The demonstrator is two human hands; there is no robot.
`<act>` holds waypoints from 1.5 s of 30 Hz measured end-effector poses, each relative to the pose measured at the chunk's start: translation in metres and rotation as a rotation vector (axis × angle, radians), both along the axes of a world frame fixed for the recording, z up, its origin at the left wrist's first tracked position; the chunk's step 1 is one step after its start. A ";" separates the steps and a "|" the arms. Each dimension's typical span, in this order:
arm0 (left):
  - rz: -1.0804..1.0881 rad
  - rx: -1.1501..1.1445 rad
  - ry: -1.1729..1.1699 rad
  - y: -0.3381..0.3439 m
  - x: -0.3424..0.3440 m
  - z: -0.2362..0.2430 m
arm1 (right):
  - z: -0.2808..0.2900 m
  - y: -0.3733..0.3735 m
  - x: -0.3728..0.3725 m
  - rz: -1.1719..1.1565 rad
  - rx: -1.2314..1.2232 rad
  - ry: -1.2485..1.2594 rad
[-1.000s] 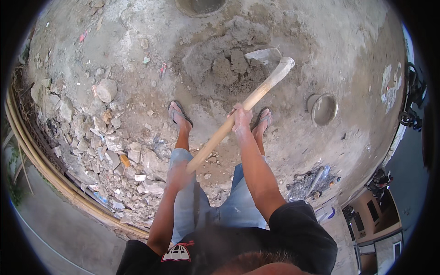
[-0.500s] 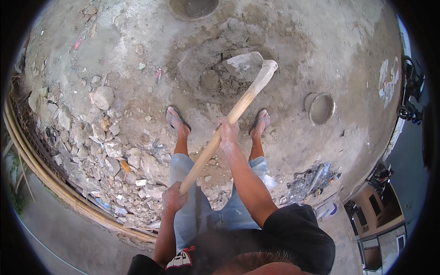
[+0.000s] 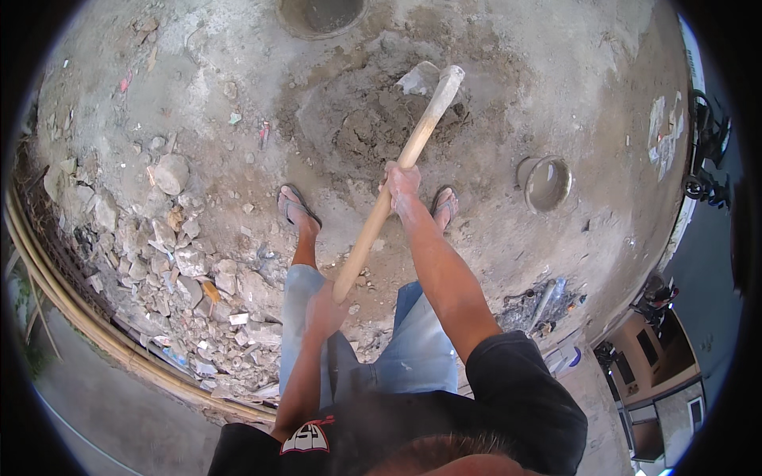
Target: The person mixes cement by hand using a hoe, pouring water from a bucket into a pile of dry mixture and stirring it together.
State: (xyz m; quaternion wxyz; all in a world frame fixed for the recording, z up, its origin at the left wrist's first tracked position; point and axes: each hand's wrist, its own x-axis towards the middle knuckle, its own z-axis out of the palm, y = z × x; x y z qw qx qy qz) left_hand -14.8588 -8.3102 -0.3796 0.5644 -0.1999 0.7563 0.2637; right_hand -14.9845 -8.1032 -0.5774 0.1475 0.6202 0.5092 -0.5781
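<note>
Both my hands grip a long pale wooden hoe handle [image 3: 371, 238]. My right hand [image 3: 403, 179], dusted with grey, holds it partway up, above the space between my sandaled feet. My left hand [image 3: 325, 305], blurred, is closed on the lower end beside my thigh. The hoe's metal blade [image 3: 417, 79] rests at the far side of a heap of wet grey mortar [image 3: 369, 131] on the ground in front of me, its lower part hidden in or behind the mix.
A round container [image 3: 321, 12] sits beyond the mortar, and a small bucket [image 3: 544, 182] stands to the right. Broken rubble [image 3: 190, 262] spreads on the left, bordered by bamboo poles [image 3: 48, 270]. Dark debris [image 3: 540, 305] lies at lower right; motorbikes [image 3: 706, 147] are at the right edge.
The hoe's head and my right hand have moved up in the picture and toward the far side of the mortar. My left hand has risen along with the handle.
</note>
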 end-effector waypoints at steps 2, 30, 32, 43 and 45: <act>-0.059 -0.015 0.016 -0.001 0.021 0.020 | 0.025 -0.002 0.015 0.015 -0.011 0.034; 0.593 0.158 0.154 0.132 0.092 -0.056 | 0.058 0.032 -0.070 0.513 0.108 0.189; 0.613 0.140 0.121 0.150 0.105 -0.040 | 0.022 0.032 -0.031 0.576 0.067 0.101; 0.132 0.099 0.062 0.101 0.130 0.052 | 0.086 0.074 0.062 0.215 -0.083 -0.025; 0.079 0.155 0.116 0.104 0.098 0.022 | 0.094 0.101 0.031 0.125 0.082 0.107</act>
